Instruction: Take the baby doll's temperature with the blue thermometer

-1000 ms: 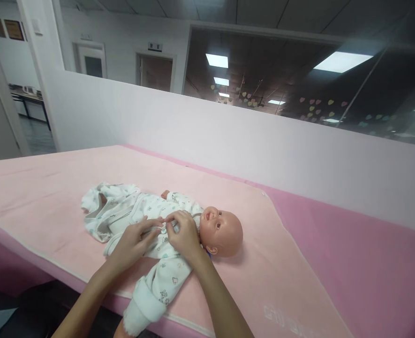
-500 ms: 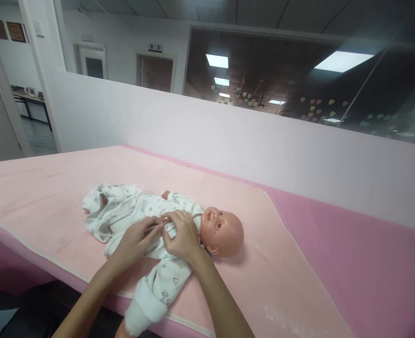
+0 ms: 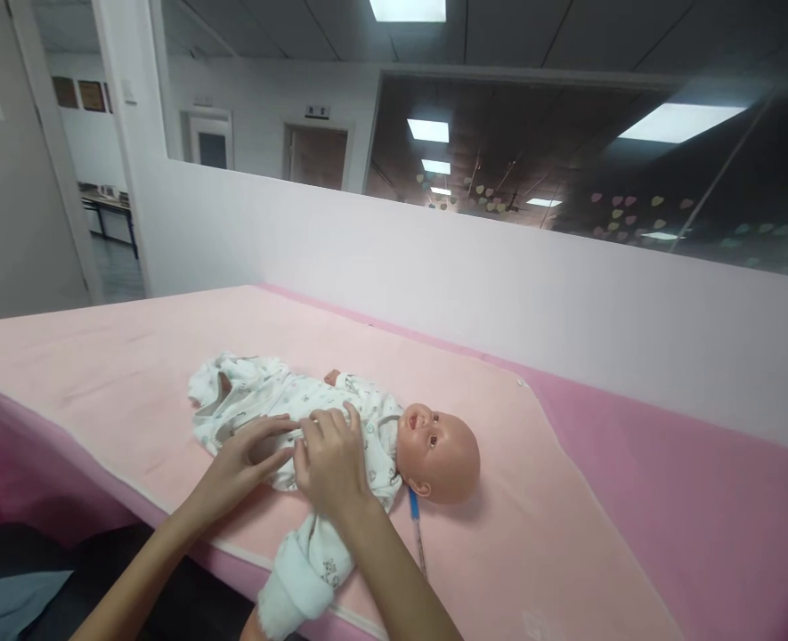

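The doll [image 3: 439, 454] lies face up on the pink surface [image 3: 567, 552], where left hand [image 3: 241, 461] and right hand [image 3: 329, 456] curve over the printed outfit [image 3: 300, 392], each grip's closure impossible to tell; light fingertip work probably suits the soft cloth best.

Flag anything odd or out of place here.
Two things. A thin, blue-ended object sticks out beside the doll's head, partly hidden; I can't tell what it is. The near sleeve, its white cuff bulky, overhangs the pink surface's edge, while the far sleeve doesn't.
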The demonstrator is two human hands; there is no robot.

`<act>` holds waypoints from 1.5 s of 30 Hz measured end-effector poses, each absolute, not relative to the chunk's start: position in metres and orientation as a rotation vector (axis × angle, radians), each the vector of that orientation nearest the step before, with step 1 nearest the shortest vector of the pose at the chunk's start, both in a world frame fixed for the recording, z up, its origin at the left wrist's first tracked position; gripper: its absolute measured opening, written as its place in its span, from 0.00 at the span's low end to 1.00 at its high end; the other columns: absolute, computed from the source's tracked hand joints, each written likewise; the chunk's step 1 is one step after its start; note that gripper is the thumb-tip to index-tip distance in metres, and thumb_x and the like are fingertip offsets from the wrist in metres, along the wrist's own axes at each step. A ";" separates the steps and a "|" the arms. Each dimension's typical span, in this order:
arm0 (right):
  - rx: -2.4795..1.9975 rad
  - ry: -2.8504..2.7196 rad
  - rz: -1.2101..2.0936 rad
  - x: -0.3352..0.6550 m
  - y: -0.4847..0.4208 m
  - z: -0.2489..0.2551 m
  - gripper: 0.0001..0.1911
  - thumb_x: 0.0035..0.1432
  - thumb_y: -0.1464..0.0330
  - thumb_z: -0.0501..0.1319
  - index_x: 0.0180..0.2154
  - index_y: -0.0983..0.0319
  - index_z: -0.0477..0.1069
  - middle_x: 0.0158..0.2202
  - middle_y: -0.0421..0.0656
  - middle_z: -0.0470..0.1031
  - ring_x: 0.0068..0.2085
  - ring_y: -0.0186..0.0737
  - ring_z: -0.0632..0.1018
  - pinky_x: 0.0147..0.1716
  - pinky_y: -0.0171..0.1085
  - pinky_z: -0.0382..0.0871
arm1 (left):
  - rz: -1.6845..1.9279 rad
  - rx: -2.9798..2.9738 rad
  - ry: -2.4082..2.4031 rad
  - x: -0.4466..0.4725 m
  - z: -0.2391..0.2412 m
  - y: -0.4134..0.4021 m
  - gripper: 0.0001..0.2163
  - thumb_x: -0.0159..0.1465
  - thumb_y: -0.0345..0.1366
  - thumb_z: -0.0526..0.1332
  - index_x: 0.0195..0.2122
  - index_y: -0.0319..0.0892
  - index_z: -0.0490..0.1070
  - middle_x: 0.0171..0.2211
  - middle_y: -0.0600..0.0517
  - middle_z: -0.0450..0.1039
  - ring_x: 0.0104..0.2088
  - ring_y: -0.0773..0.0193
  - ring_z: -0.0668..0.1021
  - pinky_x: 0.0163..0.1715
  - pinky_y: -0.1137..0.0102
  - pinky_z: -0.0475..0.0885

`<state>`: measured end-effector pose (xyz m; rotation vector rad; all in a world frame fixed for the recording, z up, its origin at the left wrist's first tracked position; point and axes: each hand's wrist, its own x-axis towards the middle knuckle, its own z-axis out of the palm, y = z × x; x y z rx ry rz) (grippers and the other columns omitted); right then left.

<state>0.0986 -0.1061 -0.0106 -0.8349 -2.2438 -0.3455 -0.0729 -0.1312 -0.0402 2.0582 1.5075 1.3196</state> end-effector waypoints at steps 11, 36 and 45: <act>-0.866 -2.192 -0.204 0.095 -0.101 -0.025 0.04 0.58 0.72 0.53 0.30 0.60 0.62 0.31 0.42 0.69 0.35 0.39 0.69 0.40 0.40 0.62 | 1.254 2.274 1.536 -0.063 -0.039 -0.131 0.13 0.62 0.42 0.53 0.45 0.46 0.70 0.43 0.48 0.72 0.45 0.55 0.72 0.47 0.61 0.65; -0.908 -2.124 -0.067 0.094 -0.101 -0.027 0.04 0.58 0.71 0.54 0.31 0.59 0.62 0.29 0.40 0.70 0.34 0.39 0.69 0.36 0.37 0.62 | 1.269 2.084 1.455 -0.071 -0.043 -0.129 0.13 0.63 0.44 0.51 0.38 0.45 0.71 0.41 0.48 0.72 0.43 0.55 0.71 0.44 0.64 0.65; -0.922 -2.104 -0.073 0.094 -0.102 -0.026 0.04 0.60 0.71 0.52 0.31 0.59 0.62 0.28 0.41 0.69 0.34 0.39 0.69 0.35 0.37 0.62 | 1.422 1.825 1.466 -0.074 -0.040 -0.136 0.16 0.60 0.46 0.56 0.45 0.44 0.68 0.45 0.47 0.70 0.45 0.55 0.72 0.42 0.66 0.69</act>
